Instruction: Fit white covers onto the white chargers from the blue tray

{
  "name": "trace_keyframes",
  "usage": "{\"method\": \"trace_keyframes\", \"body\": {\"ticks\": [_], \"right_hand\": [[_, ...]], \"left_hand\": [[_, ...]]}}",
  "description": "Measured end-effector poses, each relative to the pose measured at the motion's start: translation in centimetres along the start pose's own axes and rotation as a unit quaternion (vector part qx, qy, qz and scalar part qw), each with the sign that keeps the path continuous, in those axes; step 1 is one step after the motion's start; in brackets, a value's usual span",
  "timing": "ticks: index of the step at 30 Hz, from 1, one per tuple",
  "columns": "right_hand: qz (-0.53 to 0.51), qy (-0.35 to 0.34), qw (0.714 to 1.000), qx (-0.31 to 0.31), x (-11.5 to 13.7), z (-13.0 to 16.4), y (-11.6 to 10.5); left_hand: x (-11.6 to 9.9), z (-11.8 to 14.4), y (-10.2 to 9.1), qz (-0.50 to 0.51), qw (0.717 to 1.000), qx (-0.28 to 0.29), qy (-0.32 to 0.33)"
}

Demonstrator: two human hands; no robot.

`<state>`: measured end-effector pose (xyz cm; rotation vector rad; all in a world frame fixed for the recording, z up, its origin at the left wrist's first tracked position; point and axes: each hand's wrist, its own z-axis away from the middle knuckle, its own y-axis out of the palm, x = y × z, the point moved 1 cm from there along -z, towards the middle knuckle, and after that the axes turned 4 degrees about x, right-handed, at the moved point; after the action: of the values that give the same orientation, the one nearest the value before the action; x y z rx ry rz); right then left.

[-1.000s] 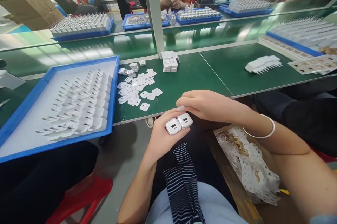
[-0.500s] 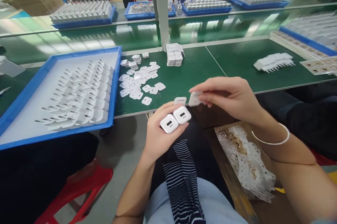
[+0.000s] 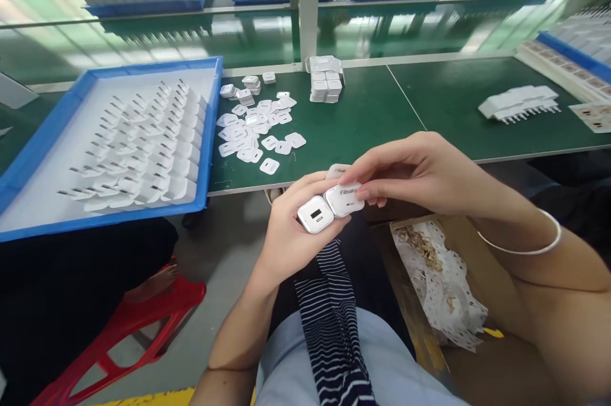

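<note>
Two white USB chargers [image 3: 316, 215] sit side by side in my left hand [image 3: 285, 235], its fingers wrapped round them. The nearer one shows a dark USB slot and a smaller slot. Between the thumb and fingers of my right hand [image 3: 420, 174] is a white cover plate [image 3: 344, 198] with grey lettering, lying over the face of the other charger and hiding it. Whether it is fully seated I cannot tell. Behind it, a second white plate [image 3: 337, 170] sticks up at the left fingertips. Loose cover plates [image 3: 270, 166] are scattered on the green table [image 3: 372, 119] beyond.
To the left, a blue-rimmed tray [image 3: 213, 139] holds rows of chargers with prongs up. A stack of white pieces [image 3: 326, 80] stands by the post [image 3: 308, 5]. More pronged chargers [image 3: 519, 102] lie at right. A cardboard box [image 3: 477, 247] with scraps is below the table edge.
My right hand has brought its cover plate left and down onto the right-hand charger, covering its slots. The view has tilted down slightly. My left hand keeps its hold.
</note>
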<state>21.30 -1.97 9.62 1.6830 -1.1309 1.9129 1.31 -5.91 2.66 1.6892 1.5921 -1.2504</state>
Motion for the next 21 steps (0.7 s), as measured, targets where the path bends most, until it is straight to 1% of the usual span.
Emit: {"method": "trace_keyframes", "body": {"ticks": [5, 9, 18, 21], "right_hand": [[-0.049, 0.031, 0.998, 0.011, -0.29, -0.5, -0.11], [-0.067, 0.05, 0.996, 0.016, -0.45, -0.73, -0.05], [-0.047, 0.037, 0.998, 0.021, -0.69, -0.84, 0.28], [-0.042, 0.038, 0.998, 0.027, -0.75, -0.85, 0.23]], "left_hand": [[0.24, 0.05, 0.01, 0.002, 1.0, 0.004, 0.007], [0.26, 0.0, 0.02, 0.001, 1.0, 0.005, 0.007], [0.23, 0.08, 0.06, -0.016, 1.0, 0.004, -0.018], [0.19, 0.15, 0.03, -0.023, 1.0, 0.009, -0.015]]}}
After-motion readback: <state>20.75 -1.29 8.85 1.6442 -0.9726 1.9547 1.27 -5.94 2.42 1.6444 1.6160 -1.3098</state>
